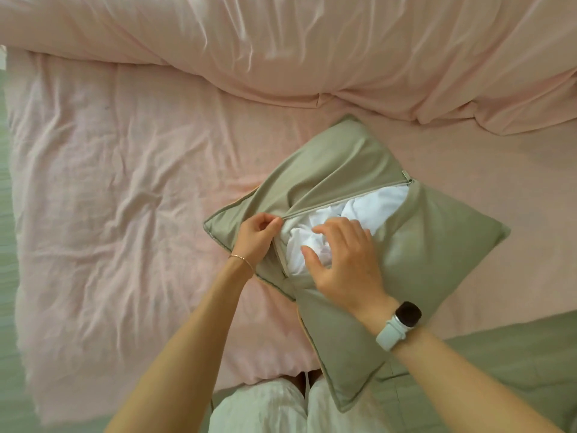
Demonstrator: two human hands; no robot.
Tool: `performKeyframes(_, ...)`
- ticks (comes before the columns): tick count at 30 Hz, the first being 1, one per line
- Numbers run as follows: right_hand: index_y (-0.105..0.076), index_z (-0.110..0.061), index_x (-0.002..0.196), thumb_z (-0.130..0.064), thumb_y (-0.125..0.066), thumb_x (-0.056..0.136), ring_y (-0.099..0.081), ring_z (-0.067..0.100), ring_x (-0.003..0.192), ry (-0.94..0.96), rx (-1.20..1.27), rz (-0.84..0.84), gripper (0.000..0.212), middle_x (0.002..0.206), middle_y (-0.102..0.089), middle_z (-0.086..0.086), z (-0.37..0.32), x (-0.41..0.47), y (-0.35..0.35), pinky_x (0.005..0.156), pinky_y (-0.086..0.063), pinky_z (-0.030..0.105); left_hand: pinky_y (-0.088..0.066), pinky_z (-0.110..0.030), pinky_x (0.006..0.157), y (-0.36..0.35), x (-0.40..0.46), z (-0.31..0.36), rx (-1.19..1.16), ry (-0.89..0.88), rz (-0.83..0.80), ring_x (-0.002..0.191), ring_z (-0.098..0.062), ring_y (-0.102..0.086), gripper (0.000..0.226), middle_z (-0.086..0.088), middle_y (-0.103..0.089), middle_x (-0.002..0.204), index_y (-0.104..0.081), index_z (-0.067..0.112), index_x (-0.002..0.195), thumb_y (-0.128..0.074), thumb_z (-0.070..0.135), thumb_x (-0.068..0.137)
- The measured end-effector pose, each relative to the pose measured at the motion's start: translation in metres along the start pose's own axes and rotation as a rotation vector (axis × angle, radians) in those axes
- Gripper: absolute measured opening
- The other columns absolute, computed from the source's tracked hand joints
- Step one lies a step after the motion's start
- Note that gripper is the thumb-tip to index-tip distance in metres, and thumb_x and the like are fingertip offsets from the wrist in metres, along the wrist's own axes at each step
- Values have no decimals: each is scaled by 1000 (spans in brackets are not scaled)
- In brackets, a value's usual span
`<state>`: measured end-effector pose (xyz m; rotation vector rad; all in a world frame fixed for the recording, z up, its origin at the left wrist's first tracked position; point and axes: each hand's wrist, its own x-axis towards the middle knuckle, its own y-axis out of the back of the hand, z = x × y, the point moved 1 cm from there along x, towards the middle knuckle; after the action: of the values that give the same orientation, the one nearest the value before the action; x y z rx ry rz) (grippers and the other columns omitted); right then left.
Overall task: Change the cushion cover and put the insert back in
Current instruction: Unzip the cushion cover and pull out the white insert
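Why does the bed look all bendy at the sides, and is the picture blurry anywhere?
In the head view, the wide-angle lens bows the pink sheet at the edges. Soft, even light gives faint shadows only in the wrinkles and under the left hand and right hand. The green cushion cover and white insert are sharp; the corners look softer.

One sage-green cushion cover [437,245] on the bed, and one white insert [349,214] showing through its one open zip [343,204]. One zip pull [406,175] sits at the far end of that opening. Two hands at work: one left hand [259,237], one right hand [346,260]. One thin bracelet [242,259] on the left wrist, one watch [402,323] on the right. One pink sheet [125,198], one bunched pink duvet [312,51] beyond it. One more piece of green fabric [515,370] at the lower right corner.
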<state>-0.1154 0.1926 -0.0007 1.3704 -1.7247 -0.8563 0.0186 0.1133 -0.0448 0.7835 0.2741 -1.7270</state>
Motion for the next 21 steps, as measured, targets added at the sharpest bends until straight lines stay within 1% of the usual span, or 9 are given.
performKeyframes(2, -63, -9, 93, -39, -51, 82, -52, 22, 81, 28, -19, -18, 34, 88, -62, 5, -14, 14, -12, 68, -40, 31, -38, -16, 58, 3, 3, 4, -27, 40, -55, 57, -4, -47, 20, 0, -52, 65, -58, 15, 71, -56, 10, 90)
performKeyframes(4, -63, -10, 92, -44, -58, 77, -56, 24, 78, 35, -176, -146, 38, 84, -62, 4, -14, 14, -31, 64, -43, 33, -40, -21, 61, 6, 4, 4, -74, 90, -89, 62, -12, -47, 19, -4, -53, 67, -58, 13, 72, -56, 8, 90)
performKeyframes(6, -63, -12, 87, -50, -70, 67, -57, 23, 74, 0, -330, -289, 44, 78, -61, 2, -4, 4, -45, 63, -38, 32, -39, -21, 62, 6, 5, 1, -68, 115, -96, 63, -13, -46, 20, -4, -52, 67, -57, 13, 71, -56, 8, 90)
performKeyframes(8, -61, -13, 81, -49, -71, 66, -56, 24, 70, 17, -382, -319, 41, 71, -61, 1, 7, -3, -51, 65, -28, 33, -38, -18, 59, 3, 3, -2, -42, 104, -97, 60, -9, -45, 21, -2, -50, 66, -56, 15, 70, -56, 8, 90)
performKeyframes(11, -58, -14, 74, -35, -52, 82, -55, 25, 65, 123, -365, -266, 24, 60, -61, 1, 13, 1, -50, 64, -23, 34, -36, -12, 53, -2, -1, -4, -11, 22, -114, 48, 4, -45, 16, 2, -50, 64, -55, 16, 74, -59, 10, 89)
performKeyframes(13, -57, -14, 74, -29, -38, 86, -55, 25, 62, 142, -310, -241, 27, 56, -59, 0, 13, 5, -46, 64, -23, 34, -40, -14, 58, -4, -5, -1, 10, -11, -154, 53, 4, -49, 15, 3, -54, 67, -55, 17, 81, -69, 22, 81)
performKeyframes(15, -55, -14, 71, -26, -38, 85, -54, 25, 62, 123, -235, -172, 25, 53, -56, -1, 13, 8, -39, 64, -23, 34, -47, -29, 72, -6, -5, 0, 78, -53, -129, 67, -9, -55, 22, 2, -59, 72, -58, 24, 81, -68, 38, 68)
performKeyframes(17, -51, -14, 67, -25, -41, 84, -48, 21, 67, 92, -178, -95, 22, 53, -53, -2, 13, 8, -29, 64, -23, 34, -48, -42, 83, -8, -4, 4, 125, -99, -40, 72, -15, -56, 16, 6, -61, 71, -59, 29, 75, -62, 43, 66)
performKeyframes(21, -49, -13, 65, -23, -45, 83, -35, 14, 67, 57, -84, -9, 21, 55, -48, -4, 11, 10, -2, 65, -23, 33, -42, -50, 92, -15, -7, 24, 194, -205, 118, 77, -17, -55, 13, 14, -55, 68, -53, 30, 73, -61, 29, 82)
